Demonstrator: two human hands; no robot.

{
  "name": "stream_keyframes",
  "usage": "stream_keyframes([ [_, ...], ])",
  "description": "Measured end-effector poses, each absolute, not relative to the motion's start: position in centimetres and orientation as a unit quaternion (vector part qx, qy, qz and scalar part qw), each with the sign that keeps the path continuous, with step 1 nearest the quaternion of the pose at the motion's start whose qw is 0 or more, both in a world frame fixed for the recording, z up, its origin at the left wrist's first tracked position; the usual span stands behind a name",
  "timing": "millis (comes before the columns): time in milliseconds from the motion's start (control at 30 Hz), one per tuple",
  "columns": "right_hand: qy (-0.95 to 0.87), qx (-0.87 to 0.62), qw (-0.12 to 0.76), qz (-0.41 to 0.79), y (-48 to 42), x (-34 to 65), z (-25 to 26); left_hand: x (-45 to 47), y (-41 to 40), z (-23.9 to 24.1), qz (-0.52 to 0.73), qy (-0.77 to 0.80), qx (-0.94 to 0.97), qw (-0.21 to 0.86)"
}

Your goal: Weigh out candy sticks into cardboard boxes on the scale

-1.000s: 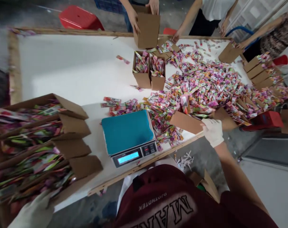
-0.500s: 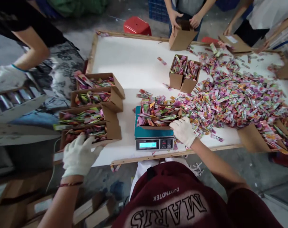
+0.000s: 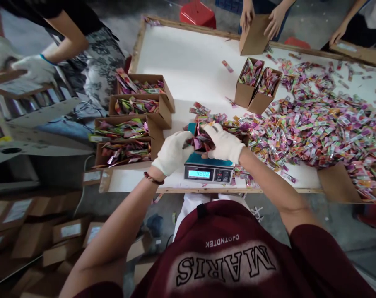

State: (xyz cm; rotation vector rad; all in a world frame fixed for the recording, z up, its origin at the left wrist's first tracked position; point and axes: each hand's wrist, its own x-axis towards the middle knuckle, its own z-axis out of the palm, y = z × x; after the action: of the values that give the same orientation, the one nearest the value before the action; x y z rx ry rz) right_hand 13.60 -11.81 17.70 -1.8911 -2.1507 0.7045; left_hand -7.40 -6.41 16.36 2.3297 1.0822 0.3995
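A digital scale (image 3: 206,172) with a teal platform and a lit display stands at the table's near edge. On it sits a cardboard box heaped with colourful sachets (image 3: 203,140), mostly hidden by my hands. My gloved left hand (image 3: 172,152) curls round the box's left side. My gloved right hand (image 3: 223,142) is closed over the sachets at its right side. A big loose pile of sachets (image 3: 315,128) spreads across the table to the right.
Several filled boxes (image 3: 135,120) lie in a row left of the scale. Two more filled boxes (image 3: 258,85) stand behind it. A co-worker's hands hold a box (image 3: 254,37) at the far edge; a gloved person (image 3: 35,68) stands left. Cartons (image 3: 35,231) lie on the floor.
My left hand has come from the row of filled boxes to the scale. Both hands now close on the heaped box there; the display reading has changed.
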Motion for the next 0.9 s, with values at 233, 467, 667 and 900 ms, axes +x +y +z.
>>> stream_keyframes([
  [233,-0.754,-0.559,0.256,0.233,-11.1,14.4,15.6,-5.3,-7.8,19.3,0.241,0.371,0.842,0.308],
  [467,-0.642,-0.622,0.425,0.140,-18.6,22.5,22.5,-8.4,-8.7,19.3,0.307,0.429,0.778,0.341],
  [667,-0.554,-0.805,0.211,-0.009,-24.9,31.0,24.0,-13.5,-9.6,15.6,0.268,0.519,0.738,0.338],
  [900,-0.588,-0.764,0.242,0.109,-18.7,28.3,19.2,-16.6,-12.2,13.6,0.193,0.596,0.658,0.417],
])
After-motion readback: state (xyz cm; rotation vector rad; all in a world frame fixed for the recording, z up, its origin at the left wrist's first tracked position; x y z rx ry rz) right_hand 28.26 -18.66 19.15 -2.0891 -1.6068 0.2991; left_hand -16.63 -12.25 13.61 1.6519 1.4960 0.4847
